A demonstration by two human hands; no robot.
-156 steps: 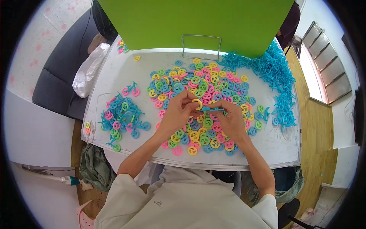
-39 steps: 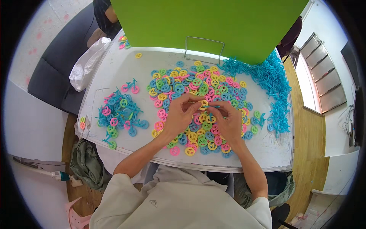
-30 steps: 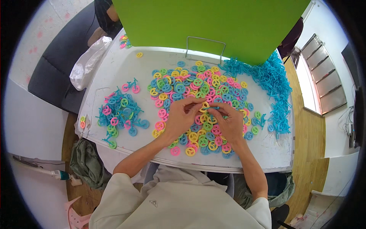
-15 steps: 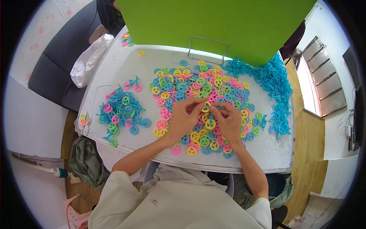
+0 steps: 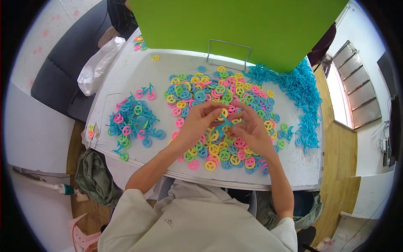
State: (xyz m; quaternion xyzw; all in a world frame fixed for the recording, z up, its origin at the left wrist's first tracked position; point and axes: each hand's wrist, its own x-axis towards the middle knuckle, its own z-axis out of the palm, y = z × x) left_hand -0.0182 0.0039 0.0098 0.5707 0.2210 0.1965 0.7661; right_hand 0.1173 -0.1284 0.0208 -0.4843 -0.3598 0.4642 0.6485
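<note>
Over the middle of a heap of small plastic wheels, both hands are raised close together. Between them is a blue toy bicycle frame with a yellow wheel at its upper end. My left hand pinches this piece between thumb and fingertips. My right hand is curved around the other side, thumb and fingers apart beside the frame. Part of the frame is hidden by the fingers. The heap below mixes pink, yellow, green and blue wheels.
Blue frames lie piled along the table's right side. On the left is a pile of frames fitted with wheels. A green panel stands at the back with a wire stand. A white bag hangs at the left edge.
The blue frame and yellow wheel have turned and shifted slightly left between the hands. My right hand's fingers have spread from their pinch. Some wheels in the heap have shifted.
</note>
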